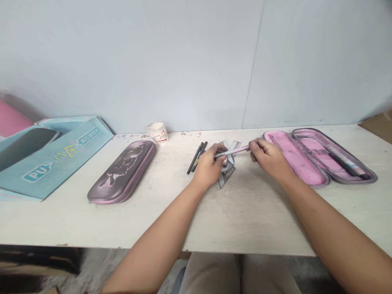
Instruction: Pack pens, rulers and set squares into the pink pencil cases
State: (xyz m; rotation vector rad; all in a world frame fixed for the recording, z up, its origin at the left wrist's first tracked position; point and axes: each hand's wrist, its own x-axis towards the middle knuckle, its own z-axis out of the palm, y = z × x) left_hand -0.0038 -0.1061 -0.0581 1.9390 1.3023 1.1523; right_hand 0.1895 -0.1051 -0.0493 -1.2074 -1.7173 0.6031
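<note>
So the table (pixel 251 222) was a long, scuffed white top against a pale blue wall (pixel 183 61). Way out at 9 o'clock sat a teal cardboard box (pixel 52 163) with "PU" printed on it. Over at 3 o'clock was an open pencil case (pixel 318 157) with a pink lining, lying flat with a black-and-grey marker (pixel 346 163) inside. A closed purple pencil case (pixel 121 172) lay at about 9 o'clock, nearer the middle.

Both forearms came in from the bottom of the view, with the hands right at the center of the table. The left hand (pixel 208 165) had a closed grip around one end of a pink pen (pixel 232 151), and the right hand (pixel 267 158) was pinching the other end between its fingertips, so the pen sat level between them. Right under the left hand was a small pile of clear rulers (pixel 226 163). Two dark pens (pixel 196 157) lay just beside it at 10 o'clock, and a little white paper cup (pixel 157 132) stood near the back edge at 11 o'clock.
</note>
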